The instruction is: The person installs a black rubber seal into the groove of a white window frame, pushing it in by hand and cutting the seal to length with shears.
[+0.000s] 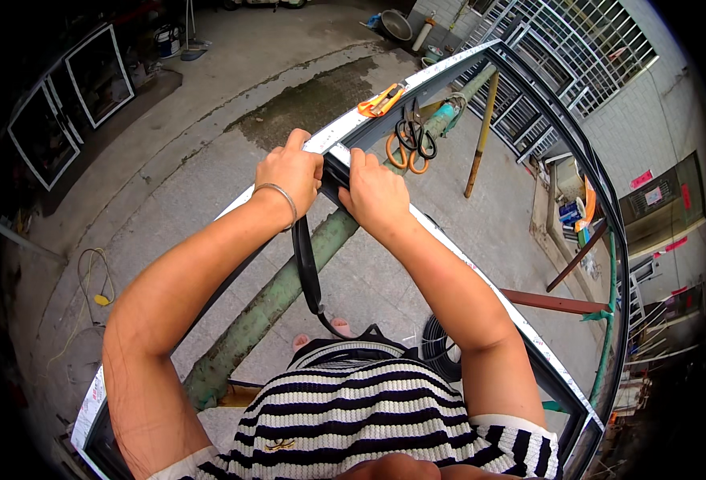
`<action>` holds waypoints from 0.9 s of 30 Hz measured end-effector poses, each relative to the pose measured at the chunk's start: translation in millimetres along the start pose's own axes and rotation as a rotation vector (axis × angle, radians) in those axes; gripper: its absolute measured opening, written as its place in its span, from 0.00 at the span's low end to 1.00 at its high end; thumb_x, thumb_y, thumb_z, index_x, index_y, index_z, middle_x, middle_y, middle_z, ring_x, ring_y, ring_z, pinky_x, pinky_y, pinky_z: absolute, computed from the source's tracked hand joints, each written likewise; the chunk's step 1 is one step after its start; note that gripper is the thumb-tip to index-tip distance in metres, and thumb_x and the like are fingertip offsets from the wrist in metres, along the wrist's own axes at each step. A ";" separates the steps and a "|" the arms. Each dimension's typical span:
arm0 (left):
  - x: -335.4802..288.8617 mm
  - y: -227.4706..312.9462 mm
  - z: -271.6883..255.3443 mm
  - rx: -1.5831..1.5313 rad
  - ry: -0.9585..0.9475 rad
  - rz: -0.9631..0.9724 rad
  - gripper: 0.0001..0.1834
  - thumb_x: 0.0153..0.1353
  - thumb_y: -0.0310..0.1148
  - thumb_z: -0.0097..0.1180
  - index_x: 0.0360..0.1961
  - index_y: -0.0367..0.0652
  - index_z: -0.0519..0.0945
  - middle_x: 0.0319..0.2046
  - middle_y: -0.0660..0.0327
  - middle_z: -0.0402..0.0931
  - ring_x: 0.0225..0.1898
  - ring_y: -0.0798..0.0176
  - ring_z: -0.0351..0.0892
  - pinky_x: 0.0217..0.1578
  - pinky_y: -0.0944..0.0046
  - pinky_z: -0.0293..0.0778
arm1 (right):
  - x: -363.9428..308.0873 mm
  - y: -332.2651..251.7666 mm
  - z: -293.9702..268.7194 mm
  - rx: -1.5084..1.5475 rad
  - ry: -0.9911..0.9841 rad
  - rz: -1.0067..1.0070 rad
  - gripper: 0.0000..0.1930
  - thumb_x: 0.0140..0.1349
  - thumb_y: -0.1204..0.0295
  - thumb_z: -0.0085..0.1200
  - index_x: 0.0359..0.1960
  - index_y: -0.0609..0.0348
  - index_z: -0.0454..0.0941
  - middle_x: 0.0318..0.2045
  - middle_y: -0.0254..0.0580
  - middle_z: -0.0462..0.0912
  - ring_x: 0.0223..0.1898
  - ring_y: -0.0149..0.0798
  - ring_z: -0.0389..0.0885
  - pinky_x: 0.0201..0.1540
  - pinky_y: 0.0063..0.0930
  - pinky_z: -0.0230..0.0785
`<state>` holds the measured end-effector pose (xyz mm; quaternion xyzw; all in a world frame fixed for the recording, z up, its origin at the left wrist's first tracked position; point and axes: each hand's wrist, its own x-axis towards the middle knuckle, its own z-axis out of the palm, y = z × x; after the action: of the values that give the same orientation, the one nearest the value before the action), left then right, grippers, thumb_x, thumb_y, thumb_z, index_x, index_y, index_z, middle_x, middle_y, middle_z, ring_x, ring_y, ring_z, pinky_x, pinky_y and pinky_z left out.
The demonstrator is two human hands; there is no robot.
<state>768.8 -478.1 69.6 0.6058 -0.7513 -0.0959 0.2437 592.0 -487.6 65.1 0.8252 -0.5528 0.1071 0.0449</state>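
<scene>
A large metal window frame, white-filmed on one face and dark inside, lies across a green pipe. My left hand is closed over its long bar where a crossbar joins. Beside it, my right hand grips the end of that crossbar, thumb toward the joint. A black rubber strip hangs from between my hands toward my waist; its upper end is hidden by my fingers. Farther along the bar are an orange-handled utility knife and two pairs of scissors, one black-handled, one orange-handled.
A coil of black strip lies on the floor by my right side. A bamboo pole and a red-brown bar stand under the frame. Metal grilles lean at the far right; glazed panels stand far left.
</scene>
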 end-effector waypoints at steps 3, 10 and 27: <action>0.3 0.5 -0.7 -0.003 -0.011 -0.001 0.03 0.54 0.27 0.68 0.30 0.47 0.87 0.61 0.58 0.72 0.50 0.47 0.82 0.51 0.48 0.81 | 0.8 -0.7 1.1 -0.007 -0.007 0.021 0.25 0.58 0.64 0.69 0.48 0.62 0.68 0.40 0.53 0.81 0.37 0.57 0.87 0.37 0.48 0.81; 0.4 -0.7 0.7 -0.024 -0.001 -0.025 0.04 0.53 0.28 0.70 0.29 0.46 0.85 0.64 0.60 0.73 0.50 0.45 0.83 0.50 0.47 0.79 | 2.6 -5.5 7.2 -0.042 0.097 -0.025 0.25 0.59 0.58 0.68 0.44 0.62 0.69 0.39 0.53 0.83 0.36 0.54 0.88 0.37 0.45 0.81; 1.0 2.0 2.3 0.043 -0.026 -0.028 0.04 0.54 0.29 0.70 0.30 0.47 0.85 0.63 0.59 0.72 0.52 0.46 0.83 0.50 0.46 0.79 | 25.4 -13.6 12.3 -0.051 0.086 0.082 0.28 0.59 0.46 0.66 0.37 0.61 0.72 0.31 0.53 0.87 0.32 0.53 0.90 0.35 0.45 0.81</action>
<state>765.8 -478.9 68.8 0.6199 -0.7477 -0.0910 0.2198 615.5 -507.6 59.5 0.7951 -0.5861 0.1301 0.0853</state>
